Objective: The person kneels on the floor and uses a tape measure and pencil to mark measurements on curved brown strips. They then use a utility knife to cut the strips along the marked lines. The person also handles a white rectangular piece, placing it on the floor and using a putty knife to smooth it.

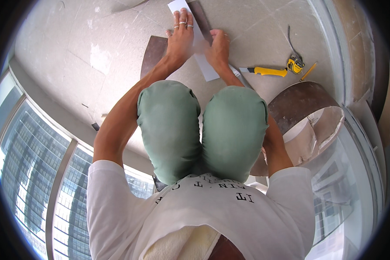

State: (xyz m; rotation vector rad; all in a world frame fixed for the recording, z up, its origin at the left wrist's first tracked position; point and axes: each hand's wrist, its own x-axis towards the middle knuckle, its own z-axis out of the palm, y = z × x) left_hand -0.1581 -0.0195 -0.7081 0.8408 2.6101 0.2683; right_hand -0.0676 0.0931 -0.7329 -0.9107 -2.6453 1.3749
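Observation:
My left hand (pixel 180 38) lies flat on a white strip (pixel 208 70), with its fingers stretched forward and a ring showing. The strip runs at a slant across a dark brown sheet (pixel 154 55) on the floor. Beside the strip's right edge, my right hand (pixel 219 47) is closed, its fingers curled in over the brown material. Whatever those fingers hold, if anything, is hidden. A blurred patch covers the area between the two hands. Just right of my right forearm lies a grey metal tool (pixel 239 77), partly covered by my knee.
To the right lie a yellow-handled cutting tool (pixel 268 71), a yellow tape measure (pixel 295 65) and a yellow pencil (pixel 309 71). A curled brown sheet (pixel 301 104) stands beside my right knee. A door track (pixel 333 47) edges the right side; windows (pixel 34 173) line the left.

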